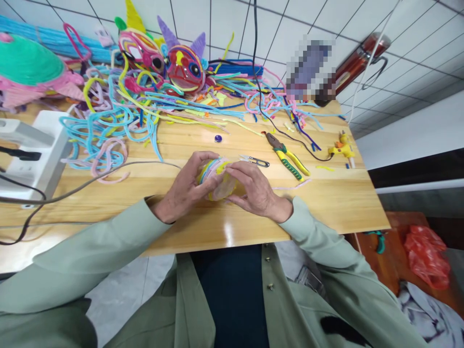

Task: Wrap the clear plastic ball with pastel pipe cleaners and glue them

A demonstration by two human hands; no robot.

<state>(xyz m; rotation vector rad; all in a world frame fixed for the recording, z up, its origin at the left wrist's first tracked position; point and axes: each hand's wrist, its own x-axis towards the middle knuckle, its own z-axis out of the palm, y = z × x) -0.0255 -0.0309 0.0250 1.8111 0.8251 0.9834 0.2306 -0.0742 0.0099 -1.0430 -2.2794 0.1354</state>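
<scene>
A rounded, clear piece (222,187) wrapped in blue, pink and yellow strands is held between both hands over the front of the wooden table (326,203). My left hand (189,186) grips its left side, thumb across the front. My right hand (255,188) closes on its right side, with fingertips at the yellow strands on top. Just behind my right hand lie small thread snips (255,160). Pliers with green and yellow handles (288,157) rest to the right. A small dark blue bead (218,138) sits behind the held piece.
Loose pipe cleaners (116,113) and two fish-like figures (184,68) line the back. A white power strip (47,154) with cables stands left. A yellow glue gun (342,149) is at the right edge, a red flask (357,65) behind it. A black cord crosses the table.
</scene>
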